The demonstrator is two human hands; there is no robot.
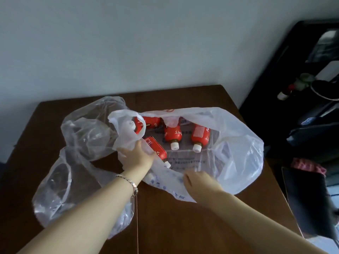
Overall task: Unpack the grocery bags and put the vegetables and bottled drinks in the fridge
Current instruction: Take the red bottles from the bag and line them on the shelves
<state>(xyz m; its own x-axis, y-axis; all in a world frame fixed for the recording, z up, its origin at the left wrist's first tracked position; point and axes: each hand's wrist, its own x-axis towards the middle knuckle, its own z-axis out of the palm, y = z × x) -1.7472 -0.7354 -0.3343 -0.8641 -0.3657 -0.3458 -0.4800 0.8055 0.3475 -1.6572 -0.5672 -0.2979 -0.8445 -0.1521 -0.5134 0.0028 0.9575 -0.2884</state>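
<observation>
Two bare forearms reach over the brown table (pixel 183 226) to the white bag (pixel 238 143). Left of that bag lie crumpled clear bags (pixel 88 129). At its mouth the left hand (pixel 136 156) grips a red bottle (pixel 156 149). More red bottles (pixel 173 134) lie inside. The right hand (pixel 200 182) rests on the bag's near edge, its grasp unclear.

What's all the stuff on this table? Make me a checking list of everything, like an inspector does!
Surface: brown wooden table.
Job's things: white plastic bag lying open, several red-labelled bottles with white caps inside.
Clutter: crumpled clear bags at the left.
Hands: left hand at the bag's mouth against one bottle; right hand on the bag's near edge; grips unclear.
Cables: nothing seen.
Surroundings: grey wall behind, dark shelf at the right.
</observation>
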